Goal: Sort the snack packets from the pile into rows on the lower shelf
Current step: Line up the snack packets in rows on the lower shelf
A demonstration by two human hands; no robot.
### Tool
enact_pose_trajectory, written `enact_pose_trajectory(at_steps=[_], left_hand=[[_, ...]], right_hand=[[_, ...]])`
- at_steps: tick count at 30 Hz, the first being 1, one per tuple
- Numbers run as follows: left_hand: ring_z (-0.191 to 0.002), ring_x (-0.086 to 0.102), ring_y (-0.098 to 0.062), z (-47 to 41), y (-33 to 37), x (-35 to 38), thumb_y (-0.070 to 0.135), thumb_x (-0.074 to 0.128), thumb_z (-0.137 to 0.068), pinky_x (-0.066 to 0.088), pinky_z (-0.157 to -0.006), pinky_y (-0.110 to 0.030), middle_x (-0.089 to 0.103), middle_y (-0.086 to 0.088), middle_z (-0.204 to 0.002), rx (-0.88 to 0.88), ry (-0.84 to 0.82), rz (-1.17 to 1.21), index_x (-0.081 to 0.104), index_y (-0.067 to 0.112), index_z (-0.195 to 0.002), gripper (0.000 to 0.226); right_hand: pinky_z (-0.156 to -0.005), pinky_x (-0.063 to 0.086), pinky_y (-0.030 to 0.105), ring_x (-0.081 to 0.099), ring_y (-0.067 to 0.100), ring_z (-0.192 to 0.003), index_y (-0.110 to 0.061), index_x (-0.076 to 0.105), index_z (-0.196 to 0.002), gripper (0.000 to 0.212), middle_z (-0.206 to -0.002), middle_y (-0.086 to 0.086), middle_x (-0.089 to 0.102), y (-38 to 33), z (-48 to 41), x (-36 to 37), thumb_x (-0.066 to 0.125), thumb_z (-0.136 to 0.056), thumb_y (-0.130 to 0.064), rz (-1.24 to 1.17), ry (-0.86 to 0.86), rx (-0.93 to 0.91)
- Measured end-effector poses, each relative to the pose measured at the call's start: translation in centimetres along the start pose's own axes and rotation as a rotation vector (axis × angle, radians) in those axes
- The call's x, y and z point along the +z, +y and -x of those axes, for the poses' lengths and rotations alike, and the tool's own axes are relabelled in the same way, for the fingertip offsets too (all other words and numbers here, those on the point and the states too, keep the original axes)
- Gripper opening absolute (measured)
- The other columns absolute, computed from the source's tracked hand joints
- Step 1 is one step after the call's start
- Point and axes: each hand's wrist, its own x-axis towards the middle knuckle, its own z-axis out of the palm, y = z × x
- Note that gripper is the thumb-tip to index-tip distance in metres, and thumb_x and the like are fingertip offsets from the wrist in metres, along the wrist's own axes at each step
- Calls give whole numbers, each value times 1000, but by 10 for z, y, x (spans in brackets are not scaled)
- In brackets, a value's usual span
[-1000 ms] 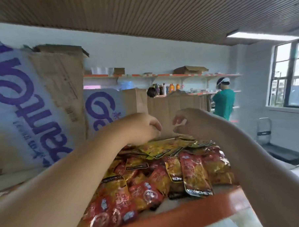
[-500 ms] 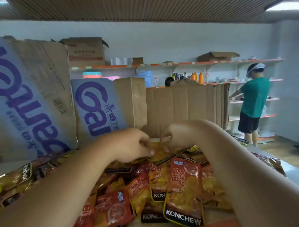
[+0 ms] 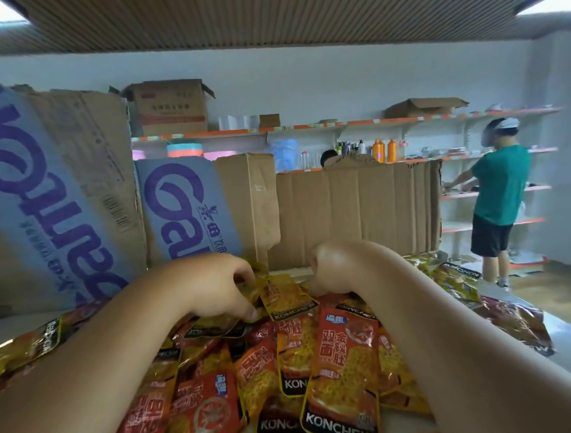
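Observation:
A pile of orange, red and yellow KONCHEW snack packets (image 3: 343,361) covers the white shelf (image 3: 567,331) in front of me. My left hand (image 3: 215,285) rests on the back of the pile, its fingers pinching the edge of a yellow packet (image 3: 286,298) that lies between both hands. My right hand (image 3: 329,266) is curled just right of that packet, fingers folded down into the pile; whether it grips anything is hidden. More packets (image 3: 457,281) lie at the far right and at the left edge (image 3: 25,348).
Cardboard boxes with purple lettering (image 3: 57,200) stand upright at the left and back, with a plain cardboard sheet (image 3: 356,213) behind the pile. A person in a green shirt (image 3: 499,190) stands at wall shelves on the right.
The view has tilted down and shifted, so the pile looks nearer. Both hands stay together at the back of the pile, the left now pinching a yellow packet.

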Motion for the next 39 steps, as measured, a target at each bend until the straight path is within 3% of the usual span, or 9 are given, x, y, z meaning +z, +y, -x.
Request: enact_pose_trajectory(at_steps=[9, 13, 16, 19, 22, 24, 28, 33, 39], left_hand=[[-104, 57, -14, 6, 0, -6, 48, 88, -73, 49, -77, -30, 47, 18, -100, -25, 129, 93, 57, 45, -128, 63], [-88, 64, -8, 12, -3, -11, 47, 88, -70, 57, -75, -34, 63, 18, -106, 24, 303, 212, 58, 50, -119, 57], [-76, 60, -2, 15, -5, -12, 46, 86, -72, 46, -59, -25, 63, 21, -98, 95, 578, 279, 57, 55, -124, 60], [-91, 62, -3, 18, -7, -16, 45, 86, -74, 42, -64, -15, 62, 23, -99, 164, 788, 361, 55, 53, -132, 66], [-98, 59, -6, 25, -4, -24, 45, 85, -77, 46, -72, -23, 57, 20, -101, 183, 911, 351, 56, 47, -131, 62], [-96, 58, -8, 34, 2, -32, 47, 84, -78, 45, -73, -26, 59, 18, -99, 182, 997, 319, 59, 42, -122, 51], [-85, 52, -3, 61, 9, -50, 48, 85, -75, 34, -71, -9, 60, 20, -98, 259, 1143, 275, 65, 36, -102, 36], [-108, 60, -11, 110, 9, -62, 47, 83, -74, 44, -90, -27, 67, 16, -115, 326, 1283, 160, 70, 27, -96, 33], [-112, 59, -6, 153, -15, -52, 49, 83, -76, 49, -95, -30, 62, 21, -122, 319, 1301, 129, 72, 23, -95, 34]], right_hand=[[-72, 50, 32, 61, 22, -99, -20, 52, -132, 50, -118, 4, 60, 8, 12, -5, 72, -87, -22, -203, 213, 15], [-62, 47, 29, 59, 14, -88, -32, 54, -108, 38, -110, -5, 57, 13, 16, -10, 75, -78, -23, -425, 488, -91], [-62, 38, 22, 52, 1, -88, -37, 53, -90, 31, -104, -13, 56, 11, 18, -13, 80, -77, -30, -508, 676, -190], [-63, 32, 18, 50, -2, -87, -34, 56, -78, 28, -97, -17, 58, 6, 24, -17, 85, -75, -35, -529, 833, -237], [-65, 32, 17, 53, 5, -88, -28, 58, -72, 31, -92, -13, 59, 2, 35, -29, 88, -74, -34, -541, 962, -287], [-68, 33, 17, 52, 10, -90, -24, 58, -71, 30, -91, -13, 57, -1, 47, -36, 87, -74, -31, -530, 1043, -320], [-76, 34, 10, 53, 4, -96, -25, 60, -71, 26, -95, -18, 59, -5, 72, -41, 85, -73, -29, -582, 1139, -390], [-76, 38, 4, 56, -3, -96, -30, 62, -74, 24, -100, -21, 61, -16, 97, -42, 85, -72, -38, -679, 1207, -463], [-70, 42, 8, 59, 5, -90, -30, 60, -78, 27, -97, -14, 61, -59, 108, -29, 86, -75, -37, -797, 1199, -554]])
